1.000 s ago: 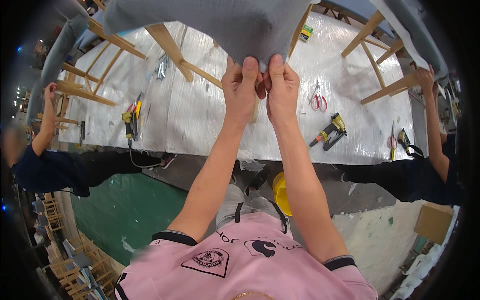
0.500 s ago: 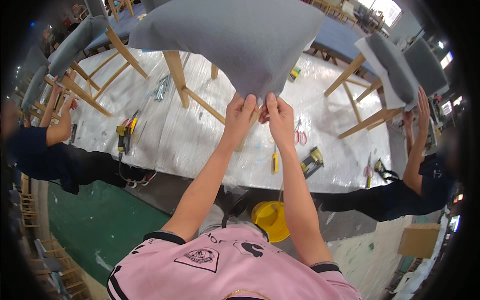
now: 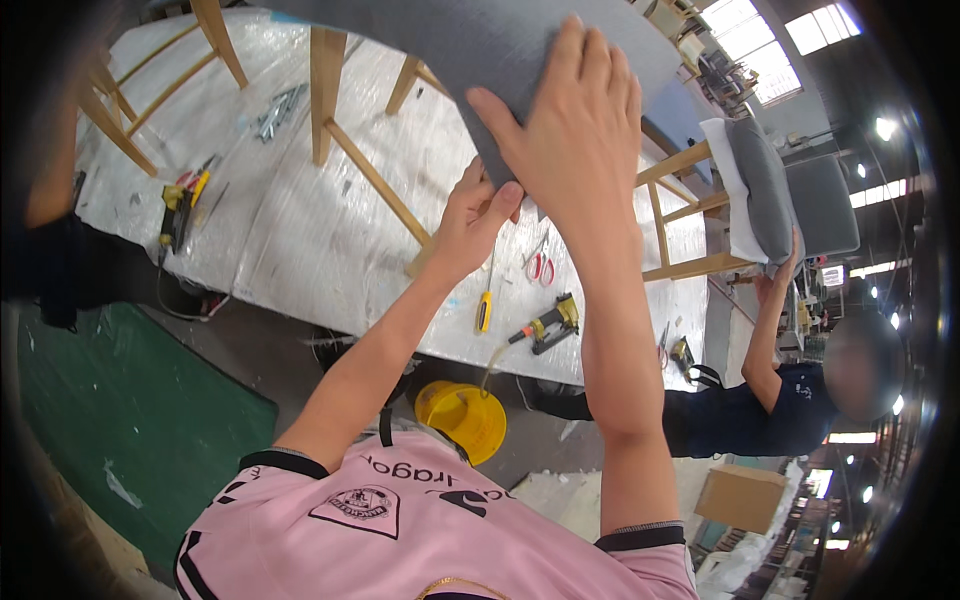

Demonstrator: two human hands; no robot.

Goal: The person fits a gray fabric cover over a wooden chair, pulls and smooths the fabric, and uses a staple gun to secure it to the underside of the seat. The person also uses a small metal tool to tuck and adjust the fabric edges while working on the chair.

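Grey upholstery fabric [image 3: 420,45] covers the seat of a wooden-legged chair [image 3: 326,95] in front of me. My left hand [image 3: 468,222] pinches the fabric's lower edge at the near corner, thumb on top. Above it, my right hand [image 3: 578,125] lies flat on the fabric, fingers stretched out and thumb spread. The fingertips of my left hand are partly hidden behind the edge. On the table below lie red-handled scissors [image 3: 541,268], a slim yellow-handled tool [image 3: 485,312] and a staple gun [image 3: 552,325].
Plastic film covers the table [image 3: 270,210]. Another staple gun [image 3: 172,215] and metal rods [image 3: 280,110] lie to the left. A yellow bucket [image 3: 485,430] stands below the near edge. At right, a co-worker [image 3: 775,400] touches another grey chair [image 3: 765,190]. A cardboard box [image 3: 740,497] sits behind.
My right hand has let go of the corner it pinched and now lies flat on the fabric, higher up. My left hand stays at the corner. The view has swung right.
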